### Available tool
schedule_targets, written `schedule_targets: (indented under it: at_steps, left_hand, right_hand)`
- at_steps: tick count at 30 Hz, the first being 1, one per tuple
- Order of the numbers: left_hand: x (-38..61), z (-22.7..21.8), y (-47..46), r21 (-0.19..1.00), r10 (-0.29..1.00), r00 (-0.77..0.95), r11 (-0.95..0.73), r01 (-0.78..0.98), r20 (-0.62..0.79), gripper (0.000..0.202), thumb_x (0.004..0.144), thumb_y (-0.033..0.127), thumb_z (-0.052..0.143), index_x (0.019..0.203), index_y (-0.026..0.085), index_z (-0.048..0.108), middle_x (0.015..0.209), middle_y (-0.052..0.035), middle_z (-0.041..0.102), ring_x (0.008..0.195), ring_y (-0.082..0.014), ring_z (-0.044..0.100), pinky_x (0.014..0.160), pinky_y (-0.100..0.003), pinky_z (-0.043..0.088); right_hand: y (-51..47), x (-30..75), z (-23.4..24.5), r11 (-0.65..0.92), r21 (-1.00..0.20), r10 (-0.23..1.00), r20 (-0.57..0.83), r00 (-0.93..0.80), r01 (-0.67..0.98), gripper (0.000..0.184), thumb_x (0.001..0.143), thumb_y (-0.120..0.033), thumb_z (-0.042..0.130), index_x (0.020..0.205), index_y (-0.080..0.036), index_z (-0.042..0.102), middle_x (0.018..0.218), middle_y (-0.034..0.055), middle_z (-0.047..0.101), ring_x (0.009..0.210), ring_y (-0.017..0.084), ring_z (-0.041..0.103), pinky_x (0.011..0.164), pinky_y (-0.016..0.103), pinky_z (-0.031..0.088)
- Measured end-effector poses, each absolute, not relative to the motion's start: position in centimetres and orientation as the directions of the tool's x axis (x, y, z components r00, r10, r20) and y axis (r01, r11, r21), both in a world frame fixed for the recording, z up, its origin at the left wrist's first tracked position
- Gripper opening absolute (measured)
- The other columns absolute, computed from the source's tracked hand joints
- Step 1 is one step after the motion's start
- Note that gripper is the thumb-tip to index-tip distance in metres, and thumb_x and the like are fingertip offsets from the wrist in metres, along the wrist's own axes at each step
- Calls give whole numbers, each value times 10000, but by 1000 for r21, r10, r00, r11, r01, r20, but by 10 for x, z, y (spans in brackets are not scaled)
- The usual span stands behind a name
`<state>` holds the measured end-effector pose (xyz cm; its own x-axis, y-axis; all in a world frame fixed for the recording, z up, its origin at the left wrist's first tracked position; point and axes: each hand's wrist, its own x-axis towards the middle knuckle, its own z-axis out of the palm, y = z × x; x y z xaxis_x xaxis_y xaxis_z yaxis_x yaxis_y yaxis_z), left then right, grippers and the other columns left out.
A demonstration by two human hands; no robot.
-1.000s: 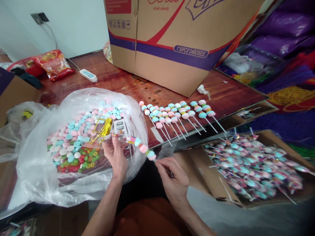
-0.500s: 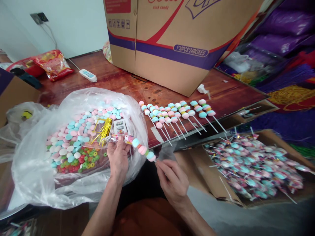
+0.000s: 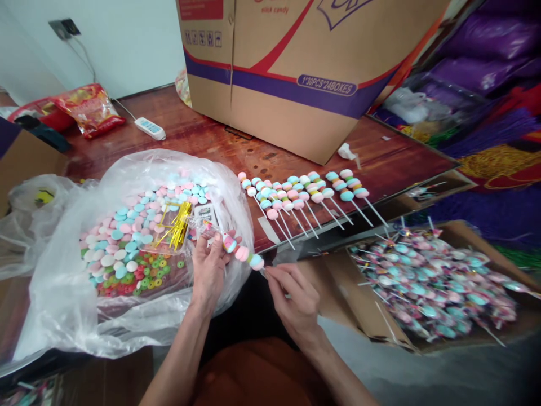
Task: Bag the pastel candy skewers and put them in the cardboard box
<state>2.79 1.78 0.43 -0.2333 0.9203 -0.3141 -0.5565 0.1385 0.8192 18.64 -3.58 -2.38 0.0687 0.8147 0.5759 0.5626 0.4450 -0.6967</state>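
A candy skewer [image 3: 242, 253] of pastel pink and blue pieces slants between my hands. My right hand [image 3: 293, 301] pinches its stick just below the lowest candy. My left hand [image 3: 210, 265] is closed on a clear printed wrapper [image 3: 212, 228], which covers the skewer's upper end. Behind the left hand lie gold twist ties [image 3: 181, 225] in a clear tray and a small printed packet [image 3: 205, 213]. Loose pastel candies [image 3: 122, 237] and ring gummies [image 3: 147, 274] spread over an open plastic bag [image 3: 139, 332]. Several unwrapped candy skewers [image 3: 291, 194] lie in a row on the table.
A large carton [image 3: 287, 73] stands at the back of the wooden table [image 3: 139, 146]. At lower right, an open cardboard box [image 3: 363, 316] holds many wrapped candy skewers [image 3: 439, 282]. A red snack bag [image 3: 91, 110] and a white power strip [image 3: 150, 128] lie at back left.
The wrapper has come further down over the skewer, now covering its upper candies. My left hand has shifted slightly right, closer to my right hand, which still pinches the stick.
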Motion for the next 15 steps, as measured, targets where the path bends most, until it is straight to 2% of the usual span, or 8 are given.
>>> schedule_targets:
  at_steps: [3,8,11,15]
  left_hand:
    - [30,6,17,823,933,-195,152,-547,-302,382,744,395,786,965,193,548,960,-104,755,896,-257,733,826,-416,557]
    - [33,7,15,824,941,-153,176,-539,-301,349,753,384,783,957,195,572,976,-95,749,909,-250,730,832,-407,558]
    - [31,9,16,815,940,-157,170,-554,-302,334,756,379,779,946,202,570,926,-74,746,910,-256,730,828,-414,560]
    - [24,9,18,819,940,-167,163,-550,-298,327,763,392,770,924,193,568,909,-72,741,955,-264,720,827,-402,557]
  right_hand:
    - [-37,183,-22,446,-610,789,614,35,654,187,908,-81,568,963,-196,704,791,44,612,680,123,603,640,236,512]
    - [-34,174,-16,427,-566,800,600,-3,705,184,925,-107,542,944,-181,709,714,26,562,593,109,531,575,230,459]
    - [-30,167,-9,432,-593,811,585,-5,679,196,934,-112,522,926,-178,706,704,23,542,591,112,519,578,233,455]
    - [-30,164,-1,418,-705,856,516,11,573,192,945,-134,513,901,-186,692,702,9,526,595,112,510,582,234,455]
